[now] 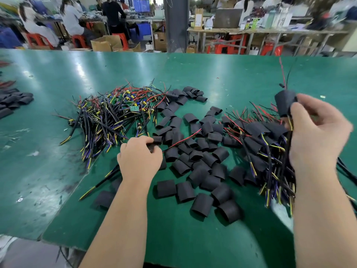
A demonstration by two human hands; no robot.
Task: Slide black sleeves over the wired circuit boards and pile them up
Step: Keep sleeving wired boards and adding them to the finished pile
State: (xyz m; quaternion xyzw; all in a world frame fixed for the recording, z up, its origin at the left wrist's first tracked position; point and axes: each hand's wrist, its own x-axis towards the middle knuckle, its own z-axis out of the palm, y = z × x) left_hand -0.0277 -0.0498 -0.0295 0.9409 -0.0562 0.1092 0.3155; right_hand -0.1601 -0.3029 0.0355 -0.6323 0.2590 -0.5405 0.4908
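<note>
Black sleeve (285,104) already over board, long axis upright, in our right hand (316,136), fingers (301,111) clamped on it and its wires, above finished pile (260,144); drop looks straight down. Our left hand (139,157) grips black cable (108,176) beside loose sleeves (193,163) on desk (58,84).

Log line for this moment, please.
left hand: grips black yellow-tipped cable on green table | right hand: holds black-sleeved wired board above sleeved pile | loose black sleeves: centre

Blurred right hand (318,136), contents of its black sleeve (284,103) out of sight.
</note>
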